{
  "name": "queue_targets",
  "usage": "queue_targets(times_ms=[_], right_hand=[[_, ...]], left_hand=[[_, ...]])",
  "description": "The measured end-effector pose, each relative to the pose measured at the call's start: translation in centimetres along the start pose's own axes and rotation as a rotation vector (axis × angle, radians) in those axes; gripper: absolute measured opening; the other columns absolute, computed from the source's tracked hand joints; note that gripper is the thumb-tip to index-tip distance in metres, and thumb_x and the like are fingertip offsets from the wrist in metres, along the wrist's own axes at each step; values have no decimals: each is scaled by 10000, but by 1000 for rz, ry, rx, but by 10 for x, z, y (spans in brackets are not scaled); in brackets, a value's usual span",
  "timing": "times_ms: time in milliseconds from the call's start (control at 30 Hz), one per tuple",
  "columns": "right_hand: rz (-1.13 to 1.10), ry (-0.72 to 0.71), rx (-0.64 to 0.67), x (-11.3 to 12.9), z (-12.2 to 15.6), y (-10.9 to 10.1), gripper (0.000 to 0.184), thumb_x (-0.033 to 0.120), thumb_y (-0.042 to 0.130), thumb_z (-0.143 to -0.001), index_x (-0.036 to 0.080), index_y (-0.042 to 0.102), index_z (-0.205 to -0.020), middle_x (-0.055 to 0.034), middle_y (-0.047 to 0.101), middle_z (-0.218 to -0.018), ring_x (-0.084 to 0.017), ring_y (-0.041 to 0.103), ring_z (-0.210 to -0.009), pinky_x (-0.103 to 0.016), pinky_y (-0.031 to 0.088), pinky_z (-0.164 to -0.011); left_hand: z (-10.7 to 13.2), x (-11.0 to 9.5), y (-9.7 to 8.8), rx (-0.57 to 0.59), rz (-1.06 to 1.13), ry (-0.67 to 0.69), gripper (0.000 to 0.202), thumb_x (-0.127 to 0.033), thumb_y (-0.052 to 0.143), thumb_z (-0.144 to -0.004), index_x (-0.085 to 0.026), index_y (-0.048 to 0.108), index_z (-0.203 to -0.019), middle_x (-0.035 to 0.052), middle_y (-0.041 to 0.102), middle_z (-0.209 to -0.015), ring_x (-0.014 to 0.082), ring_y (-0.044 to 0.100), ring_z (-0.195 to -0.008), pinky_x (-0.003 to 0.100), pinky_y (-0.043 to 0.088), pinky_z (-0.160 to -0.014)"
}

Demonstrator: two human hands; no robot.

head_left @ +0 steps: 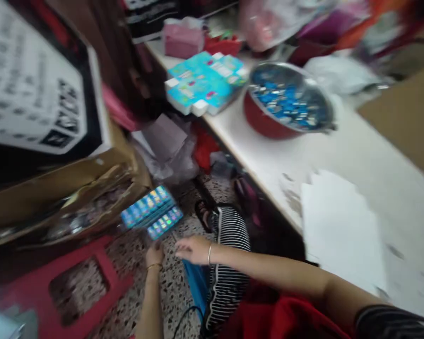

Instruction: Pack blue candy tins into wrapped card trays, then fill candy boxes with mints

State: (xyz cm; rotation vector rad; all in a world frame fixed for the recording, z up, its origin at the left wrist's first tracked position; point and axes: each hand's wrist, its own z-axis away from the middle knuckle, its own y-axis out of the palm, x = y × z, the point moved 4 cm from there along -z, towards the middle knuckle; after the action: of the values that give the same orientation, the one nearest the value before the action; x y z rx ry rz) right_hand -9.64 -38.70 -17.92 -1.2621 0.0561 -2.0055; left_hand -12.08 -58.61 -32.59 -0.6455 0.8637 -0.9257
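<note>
My left hand is below a blue tray-like piece with two rows of shiny, rainbow-glinting cells, and its fingers appear closed on the near edge. What exactly the fingertips grip is blurred. My right hand hovers just to the right of that piece, above my knee, fingers stretched out and holding nothing I can see. Beside the shiny piece on the left stands an open cardboard box with plastic-wrapped goods inside.
A white table bears a red-sided metal bowl of small blue pieces, turquoise printed boxes and white card sheets. A red plastic stool stands on the speckled floor, lower left. Plastic bags lie beyond my hands.
</note>
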Motion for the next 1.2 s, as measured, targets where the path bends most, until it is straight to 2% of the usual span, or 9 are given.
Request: queue_targets(times_ms=[133,200,267,367,467,600,800,900,1200], right_hand=[[132,-445,-288,18,121,-61,282,344,483,-935,174,613,-1118,-76,683,-987,-149,623,-926,-257,486,-843],[191,-393,-600,3,191,-101,258,316,435,-954,173,619,-1066,-79,678,-930,-150,616,-872,-275,495,-811],[186,-250,-960,-24,264,-133,223,292,436,-953,186,624,-1007,-70,668,-885,-154,608,-831,-289,499,-775],[162,-27,-1337,-70,361,-146,199,323,479,-935,195,631,-934,-65,656,-859,-170,602,-816,-320,489,-767],[88,136,-1485,-109,423,-128,244,390,495,-918,194,638,-896,-72,655,-851,-184,594,-795,-332,477,-751],[-153,228,-1491,-143,459,-89,304,452,490,-898,196,650,-869,-68,665,-848,-191,595,-796,-325,467,-752],[-542,143,-1383,-170,461,-54,342,496,509,-852,185,650,-874,-33,659,-822,-169,589,-776,-296,463,-742],[-640,81,-1394,-179,458,-55,353,501,518,-839,176,651,-869,-20,644,-790,-158,582,-762,-297,458,-759],[-840,67,-1326,-189,455,-63,401,531,586,-780,156,650,-905,-34,640,-834,-131,568,-725,-293,485,-721]], left_hand=[[56,-136,-17,-133,222,528,239,-301,518,-854,-134,623,-989,117,674,-990,210,636,-921,338,490,-864],[117,-219,-33,-205,348,981,260,-349,524,-865,-152,611,-1011,112,661,-996,223,608,-964,382,468,-909],[193,-292,-36,-75,306,1403,281,-346,535,-872,-173,590,-1087,106,654,-1056,218,586,-1021,387,451,-937],[290,-360,-14,136,43,1822,567,-519,631,-769,-177,543,-1213,148,564,-1277,294,505,-1191,472,395,-1019],[328,-385,22,198,-181,1904,584,-469,659,-762,-142,538,-1230,194,523,-1331,331,458,-1264,511,371,-1049],[326,-396,41,226,-339,1903,402,-377,635,-803,-165,600,-1144,166,567,-1295,306,487,-1255,474,430,-1019],[325,-423,24,280,-599,1816,350,-383,532,-873,-211,615,-1166,84,618,-1253,230,577,-1165,367,470,-985],[335,-429,22,268,-687,1866,596,-515,656,-751,-209,564,-1254,118,596,-1272,278,591,-1133,382,488,-945],[337,-444,19,406,-731,1792,436,-501,582,-809,-221,651,-1135,82,635,-1227,256,603,-1102,374,459,-944]])
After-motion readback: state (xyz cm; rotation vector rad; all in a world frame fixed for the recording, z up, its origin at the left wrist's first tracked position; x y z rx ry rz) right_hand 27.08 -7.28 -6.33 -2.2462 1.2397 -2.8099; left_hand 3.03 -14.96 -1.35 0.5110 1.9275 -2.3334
